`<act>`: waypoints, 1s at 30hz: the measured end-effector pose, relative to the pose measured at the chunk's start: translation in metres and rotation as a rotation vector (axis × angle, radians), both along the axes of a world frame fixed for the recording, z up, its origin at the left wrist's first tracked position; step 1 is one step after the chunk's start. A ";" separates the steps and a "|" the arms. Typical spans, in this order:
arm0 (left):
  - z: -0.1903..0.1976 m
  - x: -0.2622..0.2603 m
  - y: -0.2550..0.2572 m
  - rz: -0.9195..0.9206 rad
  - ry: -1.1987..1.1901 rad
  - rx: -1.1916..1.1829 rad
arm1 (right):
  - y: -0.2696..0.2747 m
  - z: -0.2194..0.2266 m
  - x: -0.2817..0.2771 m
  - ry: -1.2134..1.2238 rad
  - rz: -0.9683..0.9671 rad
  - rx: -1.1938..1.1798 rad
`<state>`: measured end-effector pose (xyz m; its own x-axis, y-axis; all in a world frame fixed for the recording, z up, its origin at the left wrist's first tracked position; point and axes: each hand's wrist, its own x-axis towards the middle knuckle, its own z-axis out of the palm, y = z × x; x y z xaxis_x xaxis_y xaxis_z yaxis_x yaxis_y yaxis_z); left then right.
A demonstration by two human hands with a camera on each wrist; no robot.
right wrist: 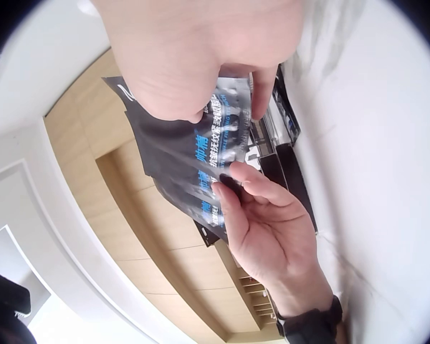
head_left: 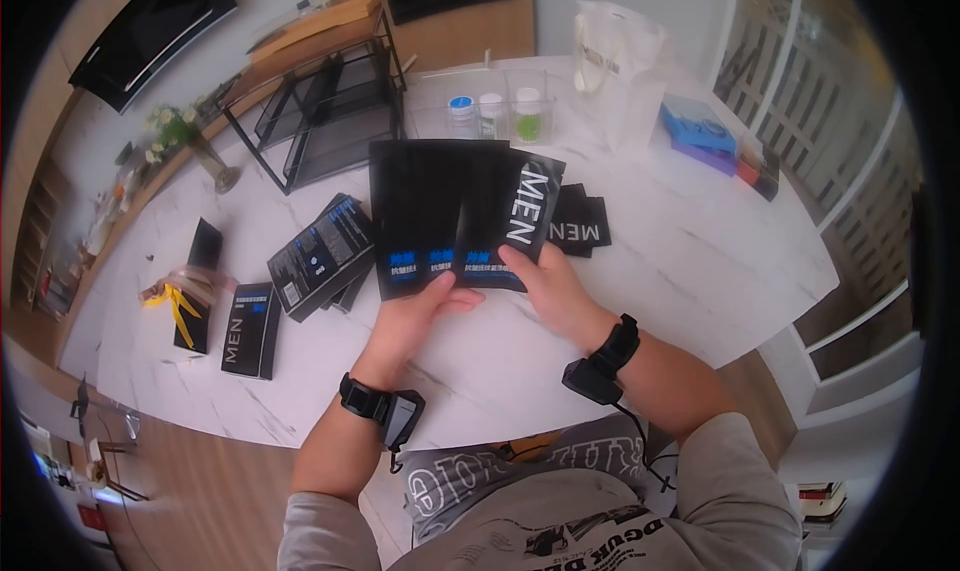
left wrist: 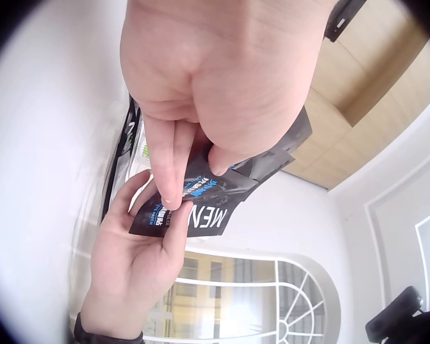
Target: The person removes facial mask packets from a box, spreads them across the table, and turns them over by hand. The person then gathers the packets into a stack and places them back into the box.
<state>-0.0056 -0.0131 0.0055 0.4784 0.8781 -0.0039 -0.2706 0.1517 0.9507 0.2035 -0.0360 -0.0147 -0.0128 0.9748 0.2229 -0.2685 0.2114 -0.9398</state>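
Note:
A fan of several flat black packets with blue lettering spreads between both hands, raised over the table. My left hand pinches their lower edge, its thumb on the near face. With thumb in front and fingers behind, my right hand grips the right side of the fan, where one packet shows large white MEN letters. In the right wrist view, blue print runs along the packets' silvery sealed ends. Smaller black MEN packets lie on the table just behind the right hand.
Black boxes lie stacked left of the hands, with another MEN box nearer. A ribboned black box stands far left. Behind are a mesh rack, bottles in a clear organizer, a white bag and blue box.

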 end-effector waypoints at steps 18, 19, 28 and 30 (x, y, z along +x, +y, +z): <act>0.001 0.003 0.001 0.082 0.034 0.015 | 0.006 -0.005 0.007 0.062 0.056 -0.058; 0.001 0.003 0.000 0.082 0.024 0.024 | 0.006 -0.006 0.006 0.058 0.054 -0.054; -0.003 0.002 0.003 0.061 0.024 0.027 | 0.005 -0.003 0.010 0.020 0.097 -0.119; -0.003 0.001 0.003 0.059 0.020 0.024 | 0.005 -0.003 0.011 0.008 0.089 -0.144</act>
